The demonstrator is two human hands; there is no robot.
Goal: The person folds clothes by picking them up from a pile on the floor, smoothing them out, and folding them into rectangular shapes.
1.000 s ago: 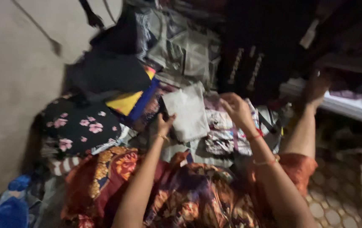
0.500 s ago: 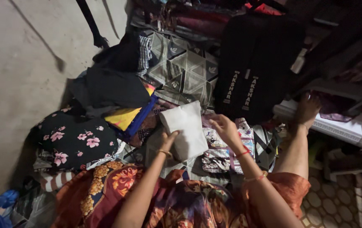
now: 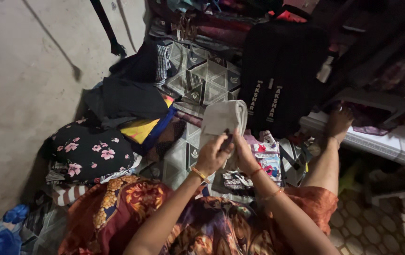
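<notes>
You sat on the floor with a big pile of clothes in front of you. A black bag stood at the back, next to a grey blanket with triangle shapes. A black cloth with pink flowers lay on the left side. Your left hand and your right hand were side by side, both gripping a folded white cloth just above the pile.
</notes>
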